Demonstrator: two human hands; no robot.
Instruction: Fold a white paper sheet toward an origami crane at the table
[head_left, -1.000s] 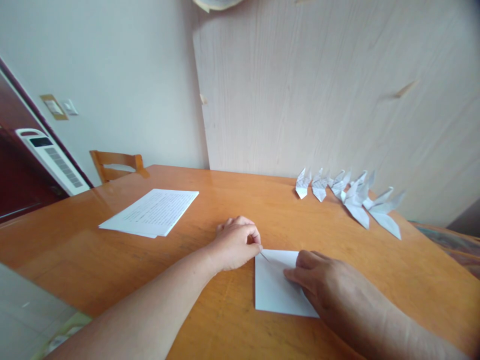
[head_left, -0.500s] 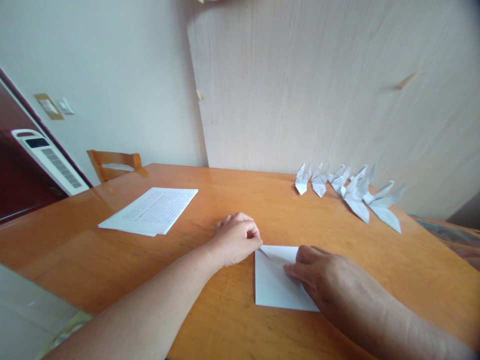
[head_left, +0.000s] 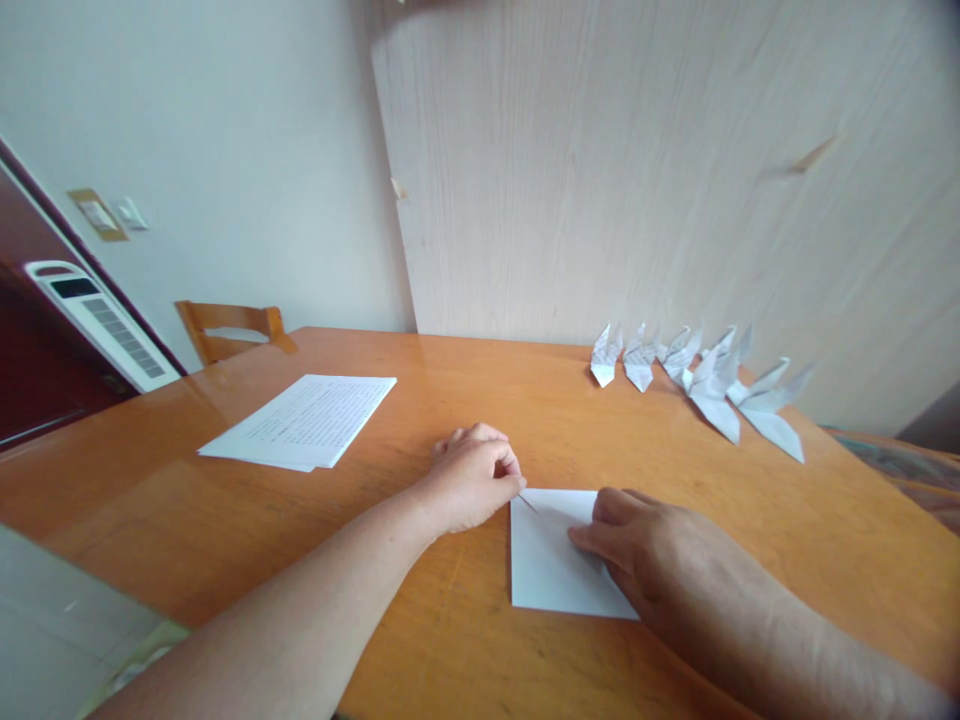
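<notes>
White paper [head_left: 555,570], flat, near edge crosswise, left fingers [head_left: 511,487] pinching far-left corner

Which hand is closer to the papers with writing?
Left. The left hand is to the right of the written papers; the right hand is farther right, on the white paper.

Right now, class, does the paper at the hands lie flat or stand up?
Mostly flat: the white paper lies along the tabletop; hidden folds, I cannot tell.

Home-like room, wooden dining table [head_left: 442,400], wooden chair [head_left: 232,325], wall switches [head_left: 112,215]
</notes>
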